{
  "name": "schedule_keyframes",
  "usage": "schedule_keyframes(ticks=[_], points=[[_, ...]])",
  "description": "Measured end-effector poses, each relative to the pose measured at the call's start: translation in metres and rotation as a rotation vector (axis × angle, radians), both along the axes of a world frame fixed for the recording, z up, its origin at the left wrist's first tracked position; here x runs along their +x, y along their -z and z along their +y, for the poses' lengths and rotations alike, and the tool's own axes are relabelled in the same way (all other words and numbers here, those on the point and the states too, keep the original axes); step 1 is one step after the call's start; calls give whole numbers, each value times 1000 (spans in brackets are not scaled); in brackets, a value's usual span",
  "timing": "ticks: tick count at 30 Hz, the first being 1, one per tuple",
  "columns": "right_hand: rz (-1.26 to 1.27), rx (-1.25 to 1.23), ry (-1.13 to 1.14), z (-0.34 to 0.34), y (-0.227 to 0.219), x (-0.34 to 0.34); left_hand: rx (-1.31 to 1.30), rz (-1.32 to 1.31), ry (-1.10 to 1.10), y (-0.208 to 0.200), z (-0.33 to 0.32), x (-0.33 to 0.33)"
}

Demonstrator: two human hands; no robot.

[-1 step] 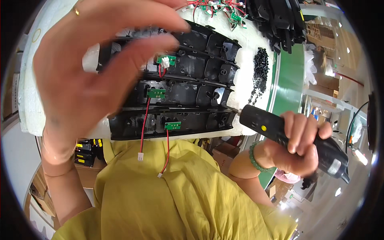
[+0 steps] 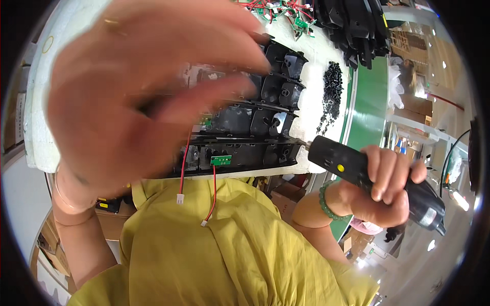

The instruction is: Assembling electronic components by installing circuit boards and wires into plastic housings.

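My right hand (image 2: pixel 385 188) is wrapped round a black electric screwdriver (image 2: pixel 339 160) with a yellow dot; its bit points left, close to the right end of the nearest housing. My left hand (image 2: pixel 138 102), blurred by motion, hovers over the left part of several long black plastic housings (image 2: pixel 240 120). Its thumb and forefinger are apart, with nothing visible between them. In the nearest housing sits a small green circuit board (image 2: pixel 221 160), its red wire (image 2: pixel 214 191) hanging over the edge to a white plug. Another board (image 2: pixel 205 121) is partly hidden behind my left hand.
A pile of small black screws (image 2: pixel 332 92) lies on the white work surface (image 2: pixel 312 122), right of the housings. Circuit boards with red wires (image 2: pixel 301 23) are heaped at the far side. Black plastic parts (image 2: pixel 354 30) are stacked at the far right, beside a green surface (image 2: pixel 370 102).
My left hand has moved right across the housings, covering more boards, and its thumb and forefinger are closer together. My right hand and the screwdriver have shifted slightly right and down.
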State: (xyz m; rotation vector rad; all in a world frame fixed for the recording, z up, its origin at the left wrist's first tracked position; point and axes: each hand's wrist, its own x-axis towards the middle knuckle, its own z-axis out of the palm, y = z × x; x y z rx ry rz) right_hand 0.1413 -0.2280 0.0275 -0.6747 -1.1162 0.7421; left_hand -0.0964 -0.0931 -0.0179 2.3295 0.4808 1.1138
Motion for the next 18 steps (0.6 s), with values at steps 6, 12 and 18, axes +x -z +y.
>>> schedule_keyframes(ticks=[6, 12, 18], points=[[130, 118, -40, 5, -17, -19, -19, 61, 300, 27, -30, 49], [194, 207, -92, 6, -22, -25, -112, -35, 319, 36, -34, 48], [213, 208, -117, 9, -24, -29, -129, -67, 260, 35, -35, 47]])
